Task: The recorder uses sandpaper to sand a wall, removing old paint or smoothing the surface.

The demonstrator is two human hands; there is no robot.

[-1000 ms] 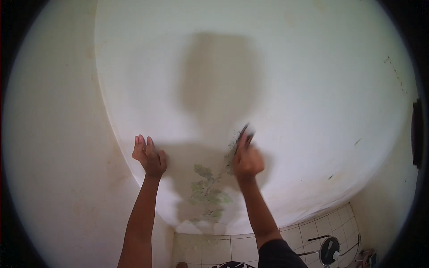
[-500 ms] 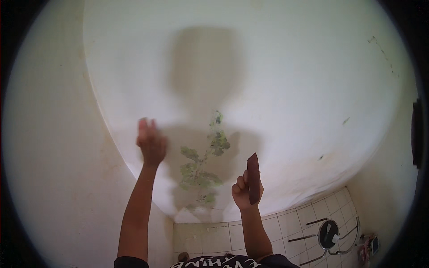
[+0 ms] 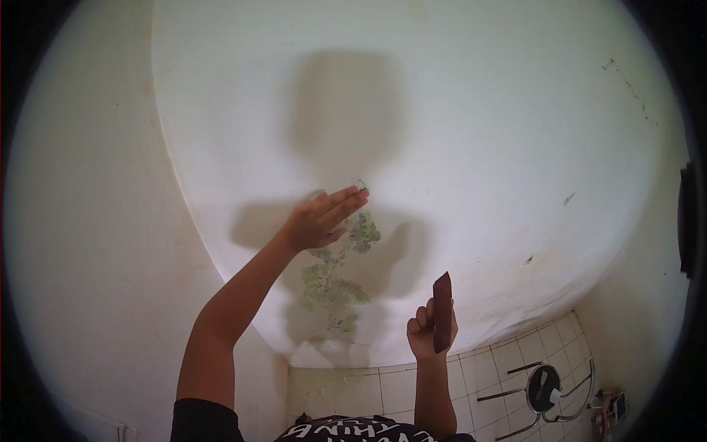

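My left hand (image 3: 322, 218) is flat and open, its fingers laid against the white wall (image 3: 479, 147) right at the top of a patch of flaking green paint (image 3: 335, 283). My right hand (image 3: 428, 331) is lowered away from the wall, closed around a flat dark brown piece (image 3: 442, 311) that it holds upright, about the size of a sanding pad. My shadow falls over the wall around the patch.
A second wall (image 3: 96, 221) meets the white one at a corner on the left. Below are white floor tiles (image 3: 471, 383), with a round black object on a wire frame (image 3: 543, 387) at the lower right. A dark object (image 3: 688, 221) hangs at the right rim.
My right hand has come down off the wall with the brown piece. My left hand has moved right across the wall onto the green patch.
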